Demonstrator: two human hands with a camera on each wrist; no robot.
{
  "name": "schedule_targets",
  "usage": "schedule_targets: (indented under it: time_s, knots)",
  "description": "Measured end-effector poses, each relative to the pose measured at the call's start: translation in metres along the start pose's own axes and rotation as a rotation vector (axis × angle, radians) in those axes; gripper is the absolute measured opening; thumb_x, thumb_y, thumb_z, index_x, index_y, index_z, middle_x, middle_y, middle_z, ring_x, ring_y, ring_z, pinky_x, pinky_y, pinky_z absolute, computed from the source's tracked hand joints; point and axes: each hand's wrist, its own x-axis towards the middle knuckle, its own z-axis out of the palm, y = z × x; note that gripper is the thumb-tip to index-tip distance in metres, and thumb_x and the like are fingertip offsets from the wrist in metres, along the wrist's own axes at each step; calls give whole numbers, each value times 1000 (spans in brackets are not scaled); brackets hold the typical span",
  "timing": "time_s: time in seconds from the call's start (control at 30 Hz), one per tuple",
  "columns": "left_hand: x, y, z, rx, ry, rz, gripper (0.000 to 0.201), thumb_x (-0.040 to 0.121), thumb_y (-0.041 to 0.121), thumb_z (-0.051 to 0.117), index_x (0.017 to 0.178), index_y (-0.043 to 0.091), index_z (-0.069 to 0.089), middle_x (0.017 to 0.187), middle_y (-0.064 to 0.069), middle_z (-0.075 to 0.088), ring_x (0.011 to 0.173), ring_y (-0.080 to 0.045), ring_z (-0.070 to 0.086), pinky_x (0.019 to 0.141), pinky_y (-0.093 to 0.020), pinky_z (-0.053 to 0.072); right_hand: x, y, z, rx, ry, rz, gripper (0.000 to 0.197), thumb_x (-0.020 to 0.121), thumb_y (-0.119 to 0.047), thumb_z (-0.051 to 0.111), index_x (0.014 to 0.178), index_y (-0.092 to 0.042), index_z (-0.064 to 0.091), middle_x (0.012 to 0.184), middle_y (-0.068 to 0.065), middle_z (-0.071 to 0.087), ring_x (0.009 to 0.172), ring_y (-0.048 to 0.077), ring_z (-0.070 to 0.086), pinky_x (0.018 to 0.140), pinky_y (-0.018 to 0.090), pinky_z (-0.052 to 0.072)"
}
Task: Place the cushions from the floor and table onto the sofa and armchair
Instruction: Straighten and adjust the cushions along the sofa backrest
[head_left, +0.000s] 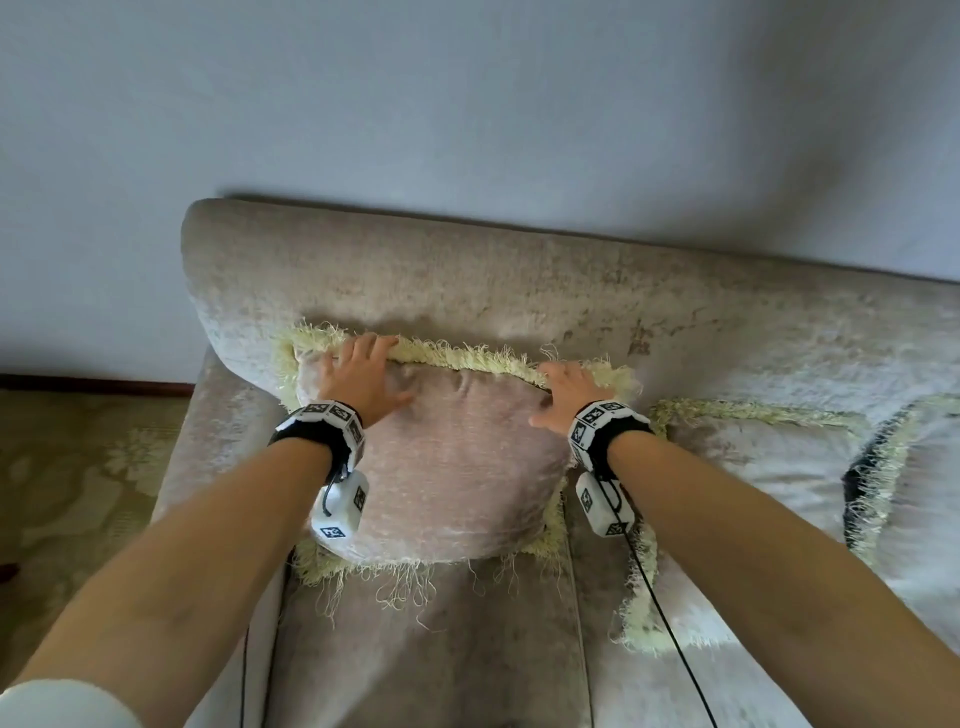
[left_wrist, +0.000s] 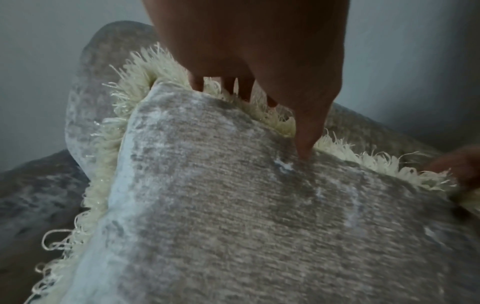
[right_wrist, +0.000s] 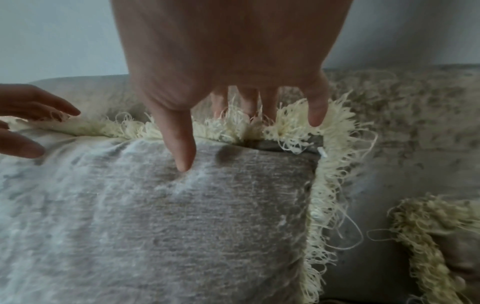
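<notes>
Both hands were on the cushion, which stood propped against the sofa backrest at the sofa's left end, its lower edge on the seat. The left hand sat at the top left corner, fingers curled over the pale yellow fringe and thumb spread on the front face, so its grip was closed on the cushion's top edge. In the left wrist view the fingers went down behind the fringe while the thumb pressed a dent into the fabric. The right hand held the top edge near the right corner the same way: fingers hooked over the trim, thumb on the face (the right wrist view showed the thumb tip dimpling the cloth). Its grip was likewise closed on the cushion, though how far the fingers reached behind was hard to tell through the fringe.

A second cushion with the same fringe lay just beside the first on the right, flatter against the seat and backrest, its left edge close to the first cushion's right edge. The wall rose behind the sofa. A patterned carpet showed at far left, beyond the sofa's arm.
</notes>
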Motion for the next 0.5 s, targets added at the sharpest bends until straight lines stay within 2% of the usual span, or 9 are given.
schedule_targets:
  time_s: [0.1, 0.23, 0.37, 0.5]
  knots:
    - [-9, 0, -1, -63, 74, -16, 72, 83, 61, 59, 142, 27, 37, 150, -2, 36, 141, -25, 25, 116, -54, 16, -9, 10, -6, 95, 61, 5, 79, 82, -28, 68, 148, -25, 25, 155, 8, 24, 141, 32, 26, 111, 54, 32]
    - [-28, 2, -5, -87, 200, -23, 60, 85, 60, 58, 134, 29, 48, 141, 2, 49, 134, -22, 37, 113, -49, 14, -28, 19, -7, 96, 140, 69, 77, 82, -26, 69, 147, -25, 27, 153, 8, 21, 139, 31, 26, 107, 48, 37]
    - [-37, 10, -11, -205, 168, -22, 55, 85, 56, 59, 134, 32, 47, 142, 4, 50, 134, -21, 38, 113, -49, 21, -48, 27, -3, 115, 179, 100, 78, 82, -33, 70, 147, -28, 27, 158, 7, 11, 145, 32, 15, 110, 51, 30]
    - [-46, 29, -17, -233, 113, 25, 65, 82, 54, 65, 139, 32, 42, 149, 4, 40, 138, -21, 31, 114, -53, 21, -68, 42, 8, 137, 194, 114, 80, 78, -46, 70, 145, -33, 27, 157, 3, 13, 145, 30, 14, 108, 59, 32]
